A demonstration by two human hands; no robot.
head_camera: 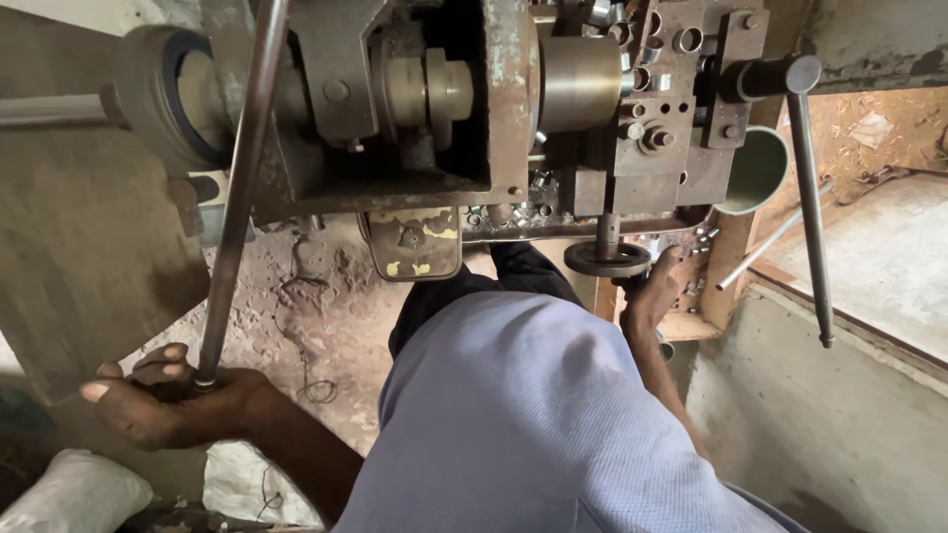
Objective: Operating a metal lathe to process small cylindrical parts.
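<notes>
While your left hand (163,400) is wrapped around the lower end of the long steel lever bar (237,188), your right hand (652,291) reaches under the small round handwheel (606,260) at the front of the lathe-like machine (494,118), fingers curled against its rim. Your hands sit well apart, one on each side of your body, each closed on its own control. By the look of it, you are mid-feed: the lever held down at the left, the handwheel ready to turn at the right. What comes next likely asks for a steady pull on the bar while you wind the wheel slowly, keeping your sleeve clear of the spindle.

As for the machine, it looks old and worn, its brown cast body flaked with pale green paint. A dull brass-coloured cylinder (581,84) sits in the middle, with small metal rings (642,49) scattered beside it on the slide. A second thin rod (810,207) hangs free at the right, untouched.
</notes>
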